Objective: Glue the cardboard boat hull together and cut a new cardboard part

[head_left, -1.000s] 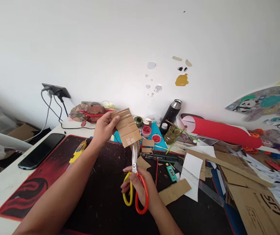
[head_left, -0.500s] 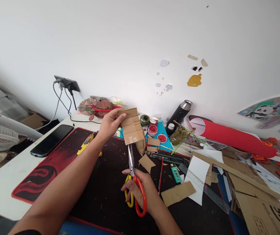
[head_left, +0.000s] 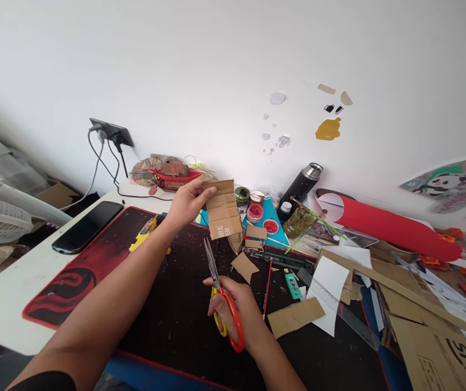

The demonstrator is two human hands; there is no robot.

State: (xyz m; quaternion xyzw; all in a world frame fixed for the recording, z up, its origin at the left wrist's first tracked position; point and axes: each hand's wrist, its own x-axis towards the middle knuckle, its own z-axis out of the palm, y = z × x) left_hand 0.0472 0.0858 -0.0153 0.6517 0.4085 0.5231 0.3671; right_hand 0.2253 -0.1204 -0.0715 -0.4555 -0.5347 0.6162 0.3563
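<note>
My left hand [head_left: 187, 205] holds up a folded strip of brown cardboard [head_left: 224, 209] with white letters near its lower edge. It hangs above the dark red-and-black desk mat [head_left: 94, 260]. My right hand [head_left: 237, 307] grips scissors [head_left: 221, 293] with one yellow and one orange handle loop. The blades are closed and point up and left, just below and left of the cardboard, apart from it. A small cut cardboard scrap [head_left: 244, 266] lies on the mat right of the blades.
A phone [head_left: 87, 234] lies at the mat's left. Paint pots [head_left: 254, 213], a black flask [head_left: 298, 187] and a red paper roll [head_left: 391, 228] stand by the wall. Cardboard sheets [head_left: 420, 309], white paper [head_left: 328, 288], a ruler and a red pencil [head_left: 267, 288] crowd the right.
The scissors have come away from the cardboard's lower edge and tilted left, blades closed. The view has shifted a little; the cardboard stays held up.
</note>
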